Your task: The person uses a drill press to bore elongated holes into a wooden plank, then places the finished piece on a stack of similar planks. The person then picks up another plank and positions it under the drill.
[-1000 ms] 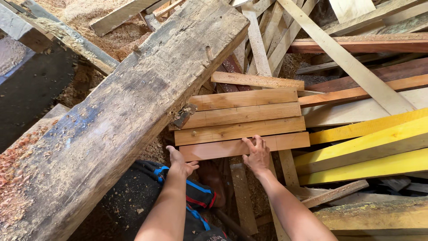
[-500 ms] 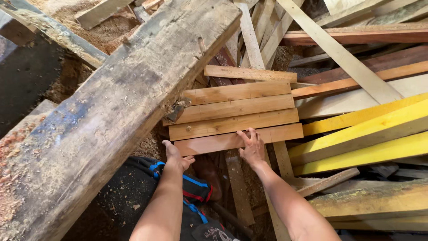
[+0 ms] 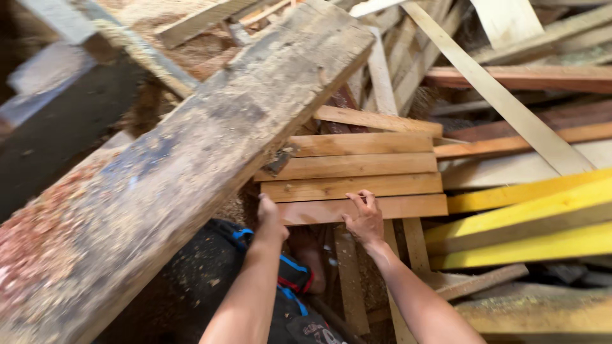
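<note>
I see both of my hands at the near edge of a small stack of short reddish-brown boards (image 3: pixel 357 175) that lie side by side, flat and level, in the middle of a heap of scrap timber. My right hand (image 3: pixel 364 220) rests on top of the nearest board (image 3: pixel 408 207), its fingers (image 3: pixel 357 202) spread apart and pressed flat against the wood, not wrapped around anything. My left hand (image 3: pixel 271 216) sits at that board's left end, just beside the big beam; whether its fingers are curled on the board's edge or merely touching it, I cannot tell, as they are hidden from above. The weathered beam (image 3: pixel 191 159), dusted with sawdust, runs diagonally from the lower left to the top centre and overlaps the left ends of the boards. To the right, yellow planks (image 3: pixel 529 216) lie close against the stack. Below my forearms lies a dark bag with blue trim (image 3: pixel 255 280).
</note>
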`<state>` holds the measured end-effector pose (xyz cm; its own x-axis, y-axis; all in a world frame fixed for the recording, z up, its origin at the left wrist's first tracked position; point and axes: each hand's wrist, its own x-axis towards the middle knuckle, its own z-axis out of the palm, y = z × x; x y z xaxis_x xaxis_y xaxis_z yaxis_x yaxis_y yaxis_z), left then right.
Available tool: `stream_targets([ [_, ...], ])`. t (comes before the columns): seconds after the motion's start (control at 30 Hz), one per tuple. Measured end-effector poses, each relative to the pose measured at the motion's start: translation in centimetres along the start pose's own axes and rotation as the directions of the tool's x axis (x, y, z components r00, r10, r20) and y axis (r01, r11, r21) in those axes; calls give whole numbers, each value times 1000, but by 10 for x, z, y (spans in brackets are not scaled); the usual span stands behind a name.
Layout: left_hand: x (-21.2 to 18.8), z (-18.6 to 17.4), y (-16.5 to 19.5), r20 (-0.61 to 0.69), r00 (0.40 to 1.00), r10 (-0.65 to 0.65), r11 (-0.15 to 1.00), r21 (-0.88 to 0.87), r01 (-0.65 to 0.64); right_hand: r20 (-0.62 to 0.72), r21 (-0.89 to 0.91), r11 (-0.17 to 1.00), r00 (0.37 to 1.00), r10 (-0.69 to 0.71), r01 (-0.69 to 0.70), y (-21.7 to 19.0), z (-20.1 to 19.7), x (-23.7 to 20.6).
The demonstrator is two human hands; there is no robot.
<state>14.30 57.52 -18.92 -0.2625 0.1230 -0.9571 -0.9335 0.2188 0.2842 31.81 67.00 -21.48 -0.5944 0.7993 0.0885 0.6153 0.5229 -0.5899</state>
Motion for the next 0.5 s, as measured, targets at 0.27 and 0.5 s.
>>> stream_targets([
  [0.27, -68, -72, -22, 200, 891, 408, 904, -226, -363, -246, 375, 838, 914, -322, 396, -119, -2, -9],
  [0.5, -190, -215, -22, 257, 433, 864, 502, -377, -779, -236, 650, 526, 804, -546, 548, -245, -30, -55],
])
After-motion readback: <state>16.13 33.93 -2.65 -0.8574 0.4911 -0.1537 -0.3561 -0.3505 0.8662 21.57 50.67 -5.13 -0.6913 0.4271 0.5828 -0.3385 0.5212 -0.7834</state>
